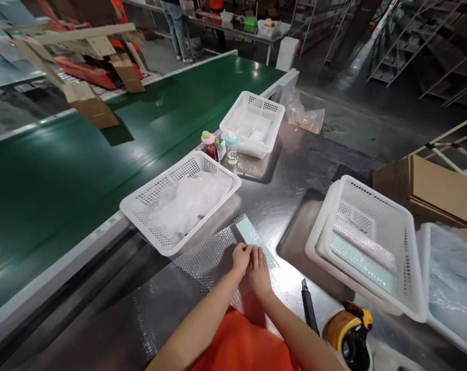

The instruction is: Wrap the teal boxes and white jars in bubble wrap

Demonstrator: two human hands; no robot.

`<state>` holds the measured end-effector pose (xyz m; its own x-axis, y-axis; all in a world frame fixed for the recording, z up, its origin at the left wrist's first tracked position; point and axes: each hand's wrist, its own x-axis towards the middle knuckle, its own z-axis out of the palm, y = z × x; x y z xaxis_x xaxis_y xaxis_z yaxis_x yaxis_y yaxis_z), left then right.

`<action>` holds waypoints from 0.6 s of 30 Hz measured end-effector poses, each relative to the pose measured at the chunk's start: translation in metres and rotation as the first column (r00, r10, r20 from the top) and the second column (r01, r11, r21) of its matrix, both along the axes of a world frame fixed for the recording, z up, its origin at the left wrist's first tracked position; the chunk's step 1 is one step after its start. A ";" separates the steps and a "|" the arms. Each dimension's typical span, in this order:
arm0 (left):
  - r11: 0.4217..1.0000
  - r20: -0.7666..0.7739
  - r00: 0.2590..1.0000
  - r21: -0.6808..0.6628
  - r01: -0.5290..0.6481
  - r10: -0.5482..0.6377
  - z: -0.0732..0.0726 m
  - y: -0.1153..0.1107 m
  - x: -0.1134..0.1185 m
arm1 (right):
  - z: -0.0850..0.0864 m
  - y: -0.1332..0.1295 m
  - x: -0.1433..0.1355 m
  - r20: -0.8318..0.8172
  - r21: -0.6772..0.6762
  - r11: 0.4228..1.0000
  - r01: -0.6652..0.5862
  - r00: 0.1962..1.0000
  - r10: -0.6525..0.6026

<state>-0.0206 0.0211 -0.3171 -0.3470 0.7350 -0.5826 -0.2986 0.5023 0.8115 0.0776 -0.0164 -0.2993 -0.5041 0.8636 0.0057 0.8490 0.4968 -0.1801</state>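
A sheet of bubble wrap [208, 257] lies across the metal table and hangs toward my body. At its far right end sits a flat, pale mint-green piece [252, 233], long and narrow, seemingly under the wrap. My left hand [241, 258] has its fingers curled in a pinch at the wrap beside this piece. Close against it, my right hand [259, 270] rests flat with fingers stretched over the mint-green piece. The two hands meet at the fingertips, which hide part of the wrap's edge.
A white basket [140, 201] of clear plastic stands ahead left, near bottles and another basket [225, 121]. Right are nested baskets [407, 257] with wrapped pieces, a box cutter [308, 306] and a tape dispenser [339, 330]. A green conveyor belt [171, 113] runs along the left.
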 end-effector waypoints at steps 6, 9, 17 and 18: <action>0.998 0.004 1.000 0.052 0.019 -0.019 -0.004 -0.006 -0.005 | 0.030 0.053 0.015 -0.129 -0.251 0.955 0.158 0.972 -0.194; 0.998 0.032 0.998 0.038 0.058 -0.060 -0.007 -0.015 -0.012 | 0.034 0.089 0.019 -0.129 -0.517 0.831 0.204 0.941 -0.312; 0.999 -0.293 0.956 -0.043 -0.011 -0.002 -0.003 -0.020 -0.012 | 0.022 0.092 0.009 -0.109 -0.686 0.702 0.190 0.928 -0.358; 0.999 -0.363 0.932 -0.038 -0.027 0.011 0.001 -0.020 -0.012 | 0.022 0.090 0.008 -0.099 -0.684 0.701 0.203 0.926 -0.365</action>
<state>-0.0323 0.0012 -0.3159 -0.5539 0.7040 -0.4446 0.0025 0.5354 0.8446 0.0859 0.0734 -0.2770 -0.2900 0.7925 -0.5365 0.8293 -0.0718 -0.5542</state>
